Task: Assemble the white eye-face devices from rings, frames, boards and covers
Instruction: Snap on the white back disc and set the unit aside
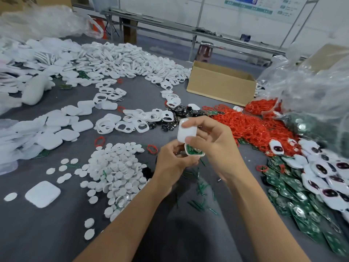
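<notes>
Both grips are closed on parts: the left grip (173,159) holds the frame (196,155) with its board (192,149) up, so the right grip (213,146) can press its cover (184,133) down.

Right hand (213,146) holds cover (186,132) above left hand's (173,161) frame (194,150).

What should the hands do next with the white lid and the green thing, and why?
Probably lower the white cover onto the white frame and press it shut. The right hand pinches the cover just above the frame, which the left hand holds with a green board already sitting in it, uncovered.
</notes>
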